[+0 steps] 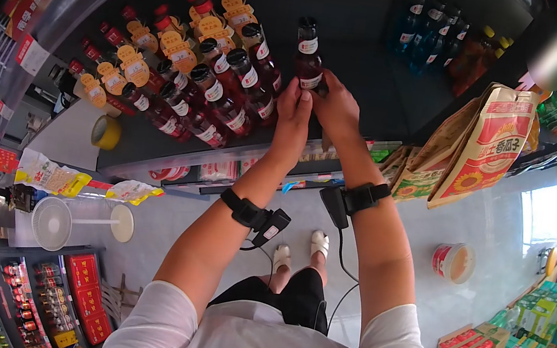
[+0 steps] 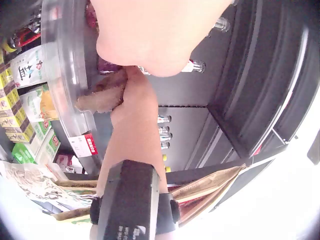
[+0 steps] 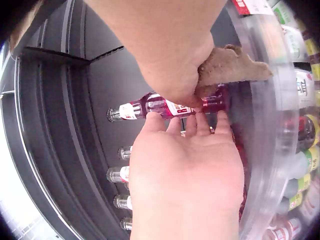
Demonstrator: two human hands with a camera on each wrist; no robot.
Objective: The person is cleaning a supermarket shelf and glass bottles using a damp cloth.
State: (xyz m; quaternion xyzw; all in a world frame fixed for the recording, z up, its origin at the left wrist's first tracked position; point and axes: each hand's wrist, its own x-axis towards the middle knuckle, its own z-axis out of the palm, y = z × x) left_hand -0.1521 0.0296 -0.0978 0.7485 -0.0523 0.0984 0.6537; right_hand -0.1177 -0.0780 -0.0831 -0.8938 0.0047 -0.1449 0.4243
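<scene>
A dark red glass bottle (image 1: 307, 55) with a black cap and white-and-red labels stands upright at the shelf front. My left hand (image 1: 293, 119) grips its lower part from the left; in the right wrist view, the left fingers (image 3: 202, 122) lie along the bottle's side. My right hand (image 1: 338, 108) is at the bottle's other side, holding a brown cloth (image 3: 232, 67) that hangs below the fingers. In the left wrist view the cloth (image 2: 105, 92) bunches under the right hand, while my left hand (image 2: 145, 40) hides most of the bottle.
Rows of similar red bottles (image 1: 222, 93) stand close on the left, some with orange neck tags (image 1: 134, 67). Blue bottles (image 1: 427, 35) stand at the back right. Snack bags (image 1: 486, 145) hang at the right shelf edge. A tape roll (image 1: 106, 132) sits left.
</scene>
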